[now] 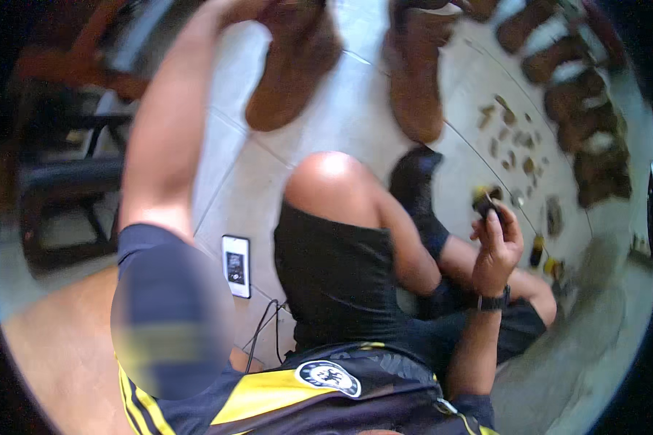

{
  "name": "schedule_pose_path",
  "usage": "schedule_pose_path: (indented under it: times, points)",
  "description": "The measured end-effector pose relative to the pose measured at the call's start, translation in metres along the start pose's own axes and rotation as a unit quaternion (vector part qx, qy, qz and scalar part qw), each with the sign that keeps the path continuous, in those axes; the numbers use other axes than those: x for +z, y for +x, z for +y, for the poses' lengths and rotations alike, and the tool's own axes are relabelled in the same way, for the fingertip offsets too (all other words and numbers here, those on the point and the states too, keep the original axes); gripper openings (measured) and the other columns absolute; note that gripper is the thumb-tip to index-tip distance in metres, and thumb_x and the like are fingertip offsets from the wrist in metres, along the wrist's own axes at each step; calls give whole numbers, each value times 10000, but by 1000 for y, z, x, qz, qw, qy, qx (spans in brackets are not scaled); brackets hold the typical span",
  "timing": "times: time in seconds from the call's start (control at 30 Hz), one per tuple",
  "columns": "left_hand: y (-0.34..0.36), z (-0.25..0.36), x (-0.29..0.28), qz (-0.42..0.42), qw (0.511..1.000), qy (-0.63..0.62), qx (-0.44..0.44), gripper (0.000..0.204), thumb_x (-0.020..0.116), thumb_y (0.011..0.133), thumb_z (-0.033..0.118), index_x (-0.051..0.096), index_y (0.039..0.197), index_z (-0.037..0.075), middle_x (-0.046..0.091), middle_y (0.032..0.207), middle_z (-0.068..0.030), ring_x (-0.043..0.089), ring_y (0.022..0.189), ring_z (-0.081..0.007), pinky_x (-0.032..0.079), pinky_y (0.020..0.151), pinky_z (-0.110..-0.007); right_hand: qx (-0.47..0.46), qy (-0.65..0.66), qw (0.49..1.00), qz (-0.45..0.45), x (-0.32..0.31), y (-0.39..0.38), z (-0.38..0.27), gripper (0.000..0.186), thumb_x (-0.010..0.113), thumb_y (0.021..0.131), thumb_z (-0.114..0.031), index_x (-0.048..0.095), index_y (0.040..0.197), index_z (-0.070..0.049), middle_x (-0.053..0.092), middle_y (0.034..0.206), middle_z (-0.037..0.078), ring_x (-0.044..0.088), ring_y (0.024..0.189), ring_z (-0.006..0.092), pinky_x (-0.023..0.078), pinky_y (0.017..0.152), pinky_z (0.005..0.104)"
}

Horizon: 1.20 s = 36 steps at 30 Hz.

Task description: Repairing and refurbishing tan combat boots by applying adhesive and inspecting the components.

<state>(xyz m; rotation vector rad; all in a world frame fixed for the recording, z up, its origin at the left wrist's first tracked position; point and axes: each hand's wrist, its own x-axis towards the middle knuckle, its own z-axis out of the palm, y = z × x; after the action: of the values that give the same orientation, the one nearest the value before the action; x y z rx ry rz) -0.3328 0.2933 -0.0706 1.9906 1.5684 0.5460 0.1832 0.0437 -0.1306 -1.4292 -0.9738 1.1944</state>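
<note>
My right hand (498, 243), wearing a dark wristwatch, is raised at the right of my bent knees. Its fingers are closed on a small dark object with a yellow part (484, 197), whose kind I cannot make out. My left arm stretches up to the top edge, where my left hand (257, 7) is mostly cut off beside a brown, wood-like piece (286, 90) with a rounded lower end. The left fingers do not show clearly. A second similar brown piece (416, 94) stands to its right on the tiles.
Several small brown fragments (515, 138) lie on the tiled floor (471, 94) at right. Beyond them, several brown carved-looking pieces (584, 109) form a row. A white phone (236, 267) and black cable (263, 326) lie near my left side; a dark stool-like frame (69, 188) stands at left.
</note>
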Motion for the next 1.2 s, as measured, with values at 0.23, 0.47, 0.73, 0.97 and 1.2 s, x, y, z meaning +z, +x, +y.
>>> schedule_pose_path:
  times: [0.23, 0.47, 0.73, 0.97, 1.2]
  points:
    - [-50, -6, -4, 97, 991, -92, -21, 387, 559, 1085, 223, 594, 1426, 42, 693, 1321, -110, 666, 1205, -202, 529, 1014, -319, -14, 147, 987, 67, -62, 24, -53, 235, 657, 1004, -82, 667, 1223, 2, 748, 1013, 110, 728, 791, 169, 569, 620, 268]
    - [-60, 40, 31, 156, 968, 176, 90, 377, 619, 1046, 142, 608, 1416, 71, 655, 1384, -126, 621, 1285, -220, 484, 1078, -347, -6, 221, 971, 87, -134, -6, -60, 222, 659, 1003, -77, 678, 1217, -22, 760, 1029, 102, 739, 791, 163, 572, 596, 257]
    - [-78, 201, 106, 59, 958, 192, 203, 313, 683, 955, 88, 675, 1248, -20, 680, 1257, -196, 634, 1206, -337, 460, 1056, -412, 34, 214, 974, 65, -146, -27, -32, 232, 693, 981, -87, 693, 1196, 0, 747, 1008, 83, 716, 803, 149, 551, 617, 253]
    - [-70, 312, 207, -46, 955, 113, 271, 365, 769, 845, 83, 706, 1202, 41, 710, 1193, -157, 662, 1106, -361, 504, 976, -434, 29, 184, 981, 47, -150, -42, -22, 220, 713, 965, -70, 710, 1170, 10, 757, 959, 87, 722, 810, 136, 551, 654, 244]
    - [-78, 341, 286, -71, 971, 32, 227, 341, 779, 863, 127, 708, 1177, 13, 724, 1136, -168, 696, 1057, -312, 530, 938, -410, -27, 108, 994, -3, -156, -41, -16, 208, 711, 945, -12, 727, 1150, 14, 759, 936, 86, 723, 863, 129, 537, 716, 226]
